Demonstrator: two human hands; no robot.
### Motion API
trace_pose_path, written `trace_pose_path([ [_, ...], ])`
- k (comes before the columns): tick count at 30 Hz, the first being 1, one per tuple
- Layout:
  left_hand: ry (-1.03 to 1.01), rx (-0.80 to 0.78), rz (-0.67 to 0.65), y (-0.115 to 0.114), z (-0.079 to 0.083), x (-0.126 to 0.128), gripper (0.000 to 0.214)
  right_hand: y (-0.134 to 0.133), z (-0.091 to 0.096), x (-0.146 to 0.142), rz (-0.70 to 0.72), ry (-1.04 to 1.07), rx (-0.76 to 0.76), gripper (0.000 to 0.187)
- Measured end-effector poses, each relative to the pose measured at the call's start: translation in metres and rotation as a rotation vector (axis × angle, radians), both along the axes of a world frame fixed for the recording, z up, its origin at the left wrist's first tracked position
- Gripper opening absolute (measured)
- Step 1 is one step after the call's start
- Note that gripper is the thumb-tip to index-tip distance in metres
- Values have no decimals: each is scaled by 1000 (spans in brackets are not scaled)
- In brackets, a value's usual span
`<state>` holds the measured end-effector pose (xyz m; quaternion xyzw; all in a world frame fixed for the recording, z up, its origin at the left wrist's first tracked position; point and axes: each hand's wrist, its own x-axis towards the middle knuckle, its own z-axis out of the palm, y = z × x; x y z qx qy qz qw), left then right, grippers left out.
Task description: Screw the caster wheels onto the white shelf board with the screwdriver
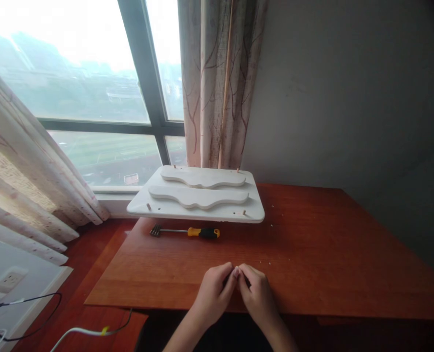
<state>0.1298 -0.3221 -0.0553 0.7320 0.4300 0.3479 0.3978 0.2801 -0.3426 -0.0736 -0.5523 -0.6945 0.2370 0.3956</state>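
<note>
My left hand (217,287) and my right hand (255,291) are over the table's front edge, fingertips meeting in the middle. The fingers of both are curled and closed, with no object visible in them. Beyond my hands lies a screwdriver (204,232) with a yellow and black handle, its shaft pointing left. Several dark metal screws or bolts (155,230) cluster at its tip. Behind it is a white board (198,215) with rounded corners and wooden dowels standing near its corners. Two wavy-edged white pieces, a front one (198,197) and a rear one (204,177), lie on it.
The reddish-brown wooden table (330,259) has small white crumbs (270,264) on it. Curtains (217,83) hang by a window (92,88) behind. A wall socket (9,279) with a plugged-in black cable and a white cable (80,330) are at lower left.
</note>
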Motion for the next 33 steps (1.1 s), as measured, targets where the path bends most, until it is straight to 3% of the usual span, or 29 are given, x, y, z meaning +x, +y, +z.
trace_pose_path([
  [33,-19,-5,-7,-1,2,-1,37,-1,3,-1,-13,-24,3,36],
])
